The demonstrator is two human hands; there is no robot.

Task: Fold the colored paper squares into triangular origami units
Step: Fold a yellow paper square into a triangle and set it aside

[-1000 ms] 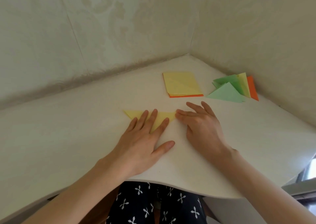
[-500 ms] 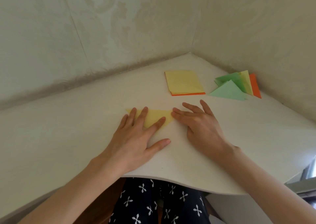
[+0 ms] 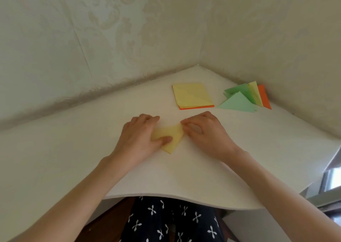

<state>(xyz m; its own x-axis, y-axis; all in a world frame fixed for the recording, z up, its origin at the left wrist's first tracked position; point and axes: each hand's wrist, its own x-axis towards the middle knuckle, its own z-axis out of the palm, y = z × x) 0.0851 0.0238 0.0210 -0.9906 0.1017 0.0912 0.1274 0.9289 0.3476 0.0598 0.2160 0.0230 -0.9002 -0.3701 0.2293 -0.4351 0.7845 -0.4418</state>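
from the head view i see the yellow paper (image 3: 174, 133) lying on the white table (image 3: 73, 149), roughly in the middle and a little in from the near curved edge. it is partly folded, and one pointed corner aims back toward me. both hands are on it.

the left hand (image 3: 138, 136) covers the sheet's left part. its fingers are curled over the far edge and its thumb (image 3: 165, 140) lies flat on top of the paper, so that grip is closed on the sheet. the right hand (image 3: 208, 134) is at the right corner. its fingertips are bunched together and pinch that corner, a narrow grip holding the paper. i cannot tell whether the corner is lifted off the table or still flat.

further back, a stack of squares (image 3: 191, 96) lies flat, yellow on top with an orange sheet showing at the bottom edge. to its right, near the wall (image 3: 276, 48), is a loose pile of folded triangles (image 3: 238, 103), green in front, then pale yellow, then orange, overlapping one another. the stack and the pile are close but apart. under the table's near edge a dark patterned fabric (image 3: 166, 221) shows.
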